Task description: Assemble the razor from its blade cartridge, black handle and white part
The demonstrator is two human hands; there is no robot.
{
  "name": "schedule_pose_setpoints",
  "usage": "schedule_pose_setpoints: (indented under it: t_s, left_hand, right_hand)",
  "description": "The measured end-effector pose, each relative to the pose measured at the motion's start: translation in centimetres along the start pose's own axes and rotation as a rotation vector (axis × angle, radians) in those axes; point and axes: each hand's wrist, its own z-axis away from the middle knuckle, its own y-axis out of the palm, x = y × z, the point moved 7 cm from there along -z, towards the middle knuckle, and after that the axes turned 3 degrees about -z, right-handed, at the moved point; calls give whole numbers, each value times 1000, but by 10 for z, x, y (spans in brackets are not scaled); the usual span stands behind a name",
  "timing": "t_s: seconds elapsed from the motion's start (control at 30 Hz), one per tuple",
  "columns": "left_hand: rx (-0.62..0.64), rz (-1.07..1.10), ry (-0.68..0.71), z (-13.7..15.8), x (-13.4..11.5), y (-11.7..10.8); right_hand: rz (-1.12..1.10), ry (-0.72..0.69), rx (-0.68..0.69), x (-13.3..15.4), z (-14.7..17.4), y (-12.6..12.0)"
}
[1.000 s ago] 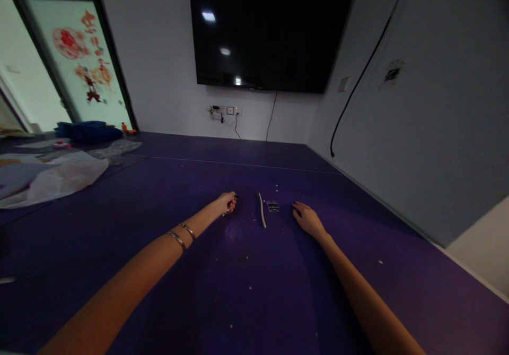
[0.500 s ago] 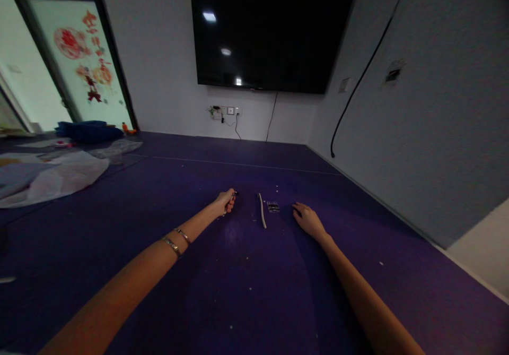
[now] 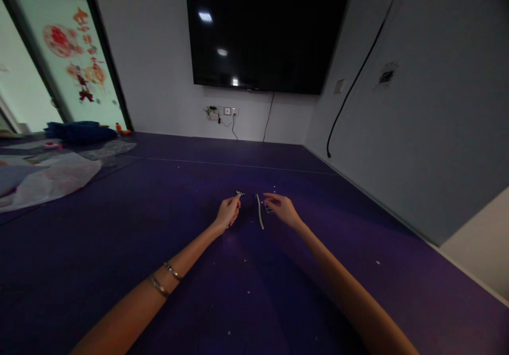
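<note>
My left hand (image 3: 227,213) is closed around a small metal tool. Its shiny head (image 3: 239,192) sticks out past my fingertips; the rest is hidden in my palm, so I cannot tell its kind. To the right of it, a short piece of off-white cable (image 3: 260,214) lies lengthwise on the purple surface (image 3: 191,286). My right hand (image 3: 281,208) hovers just right of the cable, fingers apart and holding nothing I can see. Partly covered by that hand is a small dark rectangular piece (image 3: 269,210).
White crumbs (image 3: 274,187) are scattered about the surface. Clear plastic sheeting (image 3: 59,177) and dark blue cloth (image 3: 81,131) lie at the left. A television (image 3: 266,31) hangs on the wall ahead, above sockets (image 3: 227,111). A black cable (image 3: 353,89) dangles at the right.
My right hand has moved left, from beside the dark piece to over it. My left hand has turned, so the tool's metal head now points forward. The view has shifted slightly right.
</note>
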Motion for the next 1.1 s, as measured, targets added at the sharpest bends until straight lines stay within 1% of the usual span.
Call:
schedule_pose_setpoints:
  t_s: [0.07,0.17,0.3,0.5,0.77,1.1]
  left_hand:
    - [6,-39,18,3,-2,3]
    - [8,-83,33,7,-3,5]
    - [3,-110,39,9,-5,6]
    - [-32,-92,72,8,-7,5]
    - [-37,-68,97,12,-10,4]
    - [-91,-105,172,9,-11,0]
  right_hand:
    - [-81,-5,6,12,-6,15]
    - [-143,-36,7,26,-13,32]
    - [-149,-47,-8,35,-20,44]
    - [-149,-29,-57,38,-25,44]
    - [-178,-21,-74,36,-27,45]
    - [-312,52,-118,29,-30,46]
